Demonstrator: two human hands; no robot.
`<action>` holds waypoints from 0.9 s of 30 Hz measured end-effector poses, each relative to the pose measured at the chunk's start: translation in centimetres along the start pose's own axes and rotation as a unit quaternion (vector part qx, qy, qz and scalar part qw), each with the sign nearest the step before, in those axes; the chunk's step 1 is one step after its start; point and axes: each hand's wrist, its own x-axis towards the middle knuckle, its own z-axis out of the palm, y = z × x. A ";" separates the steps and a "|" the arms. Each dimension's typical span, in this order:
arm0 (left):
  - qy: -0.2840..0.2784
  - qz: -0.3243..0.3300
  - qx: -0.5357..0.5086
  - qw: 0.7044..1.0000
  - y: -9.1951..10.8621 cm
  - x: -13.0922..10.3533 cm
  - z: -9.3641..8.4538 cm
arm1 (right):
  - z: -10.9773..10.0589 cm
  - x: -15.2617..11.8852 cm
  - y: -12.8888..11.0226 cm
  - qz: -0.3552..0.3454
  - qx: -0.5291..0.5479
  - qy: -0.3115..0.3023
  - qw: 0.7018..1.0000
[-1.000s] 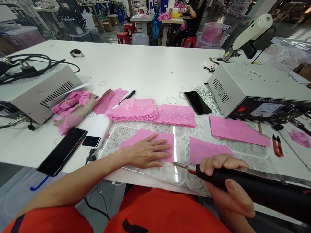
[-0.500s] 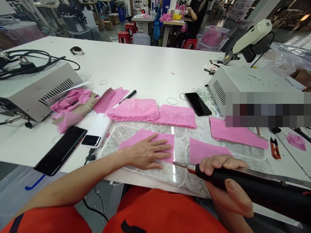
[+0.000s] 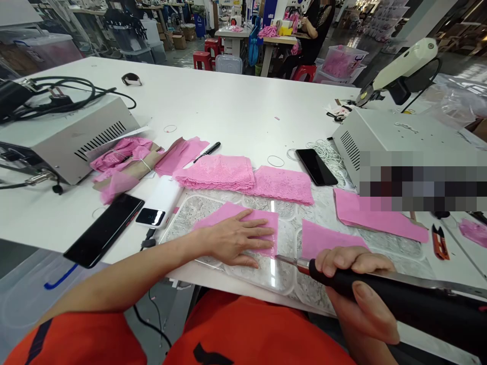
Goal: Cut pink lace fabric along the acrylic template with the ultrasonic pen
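My left hand (image 3: 241,238) lies flat with spread fingers on a pink fabric piece (image 3: 224,213) over a clear plastic sheet (image 3: 251,276). My right hand (image 3: 357,284) is wrapped round a black-handled tool (image 3: 403,299). The tool's thin metal tip touches or nearly touches the lower right corner of that fabric. Another pink piece (image 3: 327,237) lies just right of it, partly behind my right hand. Folded pink lace pieces (image 3: 216,172) rest behind the sheet, and a pink stack (image 3: 376,218) is at the right.
Two phones (image 3: 104,228) (image 3: 316,167), a white power bank (image 3: 162,200) and a pen (image 3: 207,151) lie around. Grey boxes (image 3: 72,137) (image 3: 399,137) stand on both sides. Orange snips (image 3: 440,243) lie at right. Beyond the white table (image 3: 228,101) a person (image 3: 315,35) sits.
The whole view has shifted slightly, so things appear a little further right. Both hands keep nearly the same pose, with the tool tip still at the fabric's corner.
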 end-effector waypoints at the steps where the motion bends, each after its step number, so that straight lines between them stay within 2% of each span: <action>1: -0.006 0.000 -0.004 1.000 0.0 0.1 -0.1 | 0.0 0.0 0.0 -0.001 -0.003 -0.001 1.000; 6: -0.018 -0.044 -0.028 0.998 0.2 -0.9 -1.4 | -0.1 0.2 -0.2 0.004 -0.013 0.012 1.000; 10: 0.037 -0.101 -0.015 0.994 -0.1 -4.1 -2.6 | 0.1 0.8 -0.3 -0.006 -0.013 0.033 0.999; 12: 0.048 -0.124 -0.004 0.991 -0.3 -5.9 -3.0 | 0.4 1.3 -0.3 -0.011 -0.016 0.038 0.999; 15: 0.006 -0.153 0.008 0.988 -0.5 -7.4 -3.3 | 1.1 2.0 0.1 -0.024 -0.020 0.020 0.999; 18: -0.042 -0.166 0.019 0.985 -0.7 -7.3 -3.5 | 2.0 2.4 0.7 -0.034 -0.014 -0.014 0.999; 20: -0.053 -0.169 0.028 0.984 -0.9 -6.9 -3.4 | 2.7 2.5 0.9 -0.035 -0.013 -0.028 0.999; 27: -0.036 -0.162 0.051 0.985 -1.4 -6.8 -2.6 | 4.7 2.7 1.2 -0.001 -0.021 -0.042 0.999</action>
